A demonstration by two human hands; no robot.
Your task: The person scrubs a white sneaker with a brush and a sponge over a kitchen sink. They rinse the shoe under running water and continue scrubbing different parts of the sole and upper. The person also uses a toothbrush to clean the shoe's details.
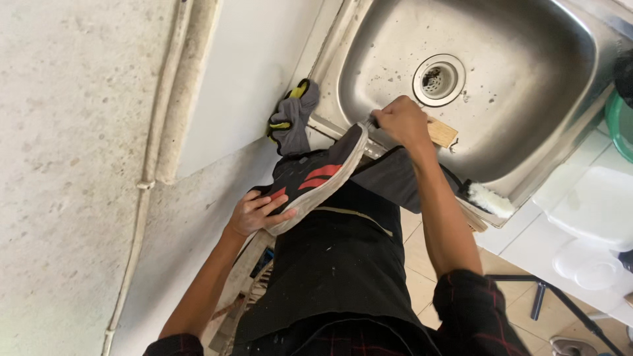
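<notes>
A dark shoe [315, 177] with red stripes and a pale sole is held on its side over the front rim of a steel sink [527, 99]. My left hand [258, 212] grips the shoe's heel end from below. My right hand [402, 122] is closed around the toe end of the sole, just over the sink's edge. A wooden-handled brush [443, 134] lies partly under my right hand inside the sink.
A grey and yellow glove [293, 118] lies at the sink's left corner. The drain [438, 80] sits mid-basin. A white-bristled brush [486, 199] rests on the front rim. A green bowl [621, 125] and white plastic lids [593, 264] are on the counter at right.
</notes>
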